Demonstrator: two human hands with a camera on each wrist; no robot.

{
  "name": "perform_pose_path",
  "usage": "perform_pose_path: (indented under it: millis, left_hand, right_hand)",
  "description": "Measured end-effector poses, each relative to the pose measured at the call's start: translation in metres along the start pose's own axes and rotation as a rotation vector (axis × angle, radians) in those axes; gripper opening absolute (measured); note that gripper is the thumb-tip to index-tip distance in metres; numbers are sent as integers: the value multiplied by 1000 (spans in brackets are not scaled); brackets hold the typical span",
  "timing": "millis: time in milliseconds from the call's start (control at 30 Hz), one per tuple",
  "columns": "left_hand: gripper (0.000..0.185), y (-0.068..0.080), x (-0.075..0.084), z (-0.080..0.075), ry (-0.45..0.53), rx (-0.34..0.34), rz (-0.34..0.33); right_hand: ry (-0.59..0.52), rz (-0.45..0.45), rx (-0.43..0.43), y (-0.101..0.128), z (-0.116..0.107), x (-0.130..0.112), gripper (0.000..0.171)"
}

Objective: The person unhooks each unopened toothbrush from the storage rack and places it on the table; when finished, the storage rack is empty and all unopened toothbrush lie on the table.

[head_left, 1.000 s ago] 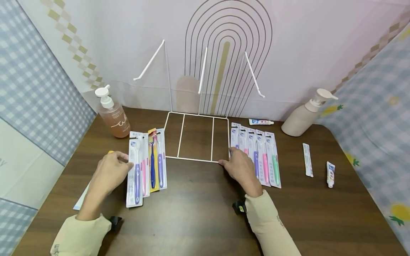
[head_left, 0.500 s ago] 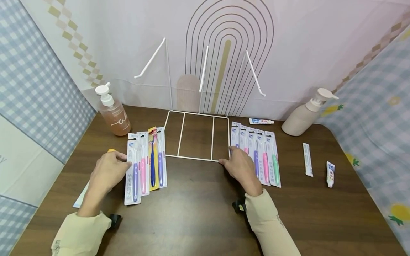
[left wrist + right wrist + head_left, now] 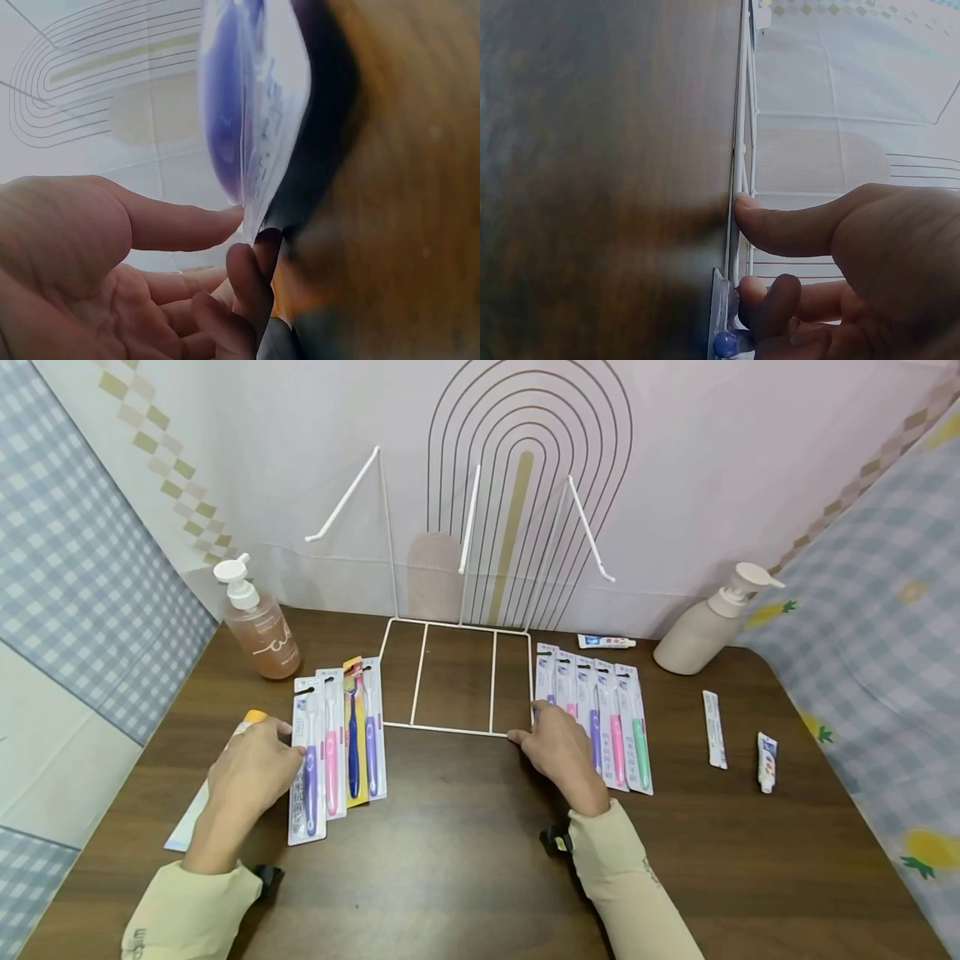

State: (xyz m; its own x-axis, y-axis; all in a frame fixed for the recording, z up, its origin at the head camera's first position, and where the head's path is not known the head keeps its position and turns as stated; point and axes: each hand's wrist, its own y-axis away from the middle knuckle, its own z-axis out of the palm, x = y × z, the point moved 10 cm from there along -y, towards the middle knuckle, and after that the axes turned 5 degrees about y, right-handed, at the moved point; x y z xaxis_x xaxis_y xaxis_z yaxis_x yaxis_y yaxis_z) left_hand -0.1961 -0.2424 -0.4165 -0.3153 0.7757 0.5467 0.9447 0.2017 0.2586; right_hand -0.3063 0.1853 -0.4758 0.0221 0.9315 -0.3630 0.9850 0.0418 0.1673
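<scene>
Near the table's [image 3: 465, 860] left edge, left hand [image 3: 251, 772] pinches purple toothbrush pack [image 3: 307, 760]; the left wrist view alone shows thumb and fingertips [image 3: 247, 259] on its edge. Mid-table, right hand [image 3: 558, 752], thumb [image 3: 780, 225] against the wire rack [image 3: 450, 677], fingers loosely curled.

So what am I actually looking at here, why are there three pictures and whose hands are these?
These are one person's two bare hands, filmed by three cameras at once. The wide picture comes from a camera on the head; the two blurry close-ups come from cameras on each wrist.

On the brown table stand a white wire rack, two pump bottles and some small tubes, with packaged toothbrushes lying in two rows.

The left hand pinches the edge of a purple toothbrush pack, seen close in the left wrist view. The right hand touches the rack's front corner with its thumb.
</scene>
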Motion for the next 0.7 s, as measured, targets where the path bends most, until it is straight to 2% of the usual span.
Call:
perform_pose_path:
  millis: [233, 500, 700]
  left_hand:
    - [57, -2, 0, 2, -17, -31, 6]
    - [54, -2, 2, 1, -22, -58, 62]
    - [52, 0, 1, -3, -15, -53, 76]
  right_hand:
    - [-1, 4, 7, 1, 0, 2, 88]
    - [-16, -2, 5, 3, 0, 1, 88]
    - [-4, -11, 9, 2, 0, -3, 86]
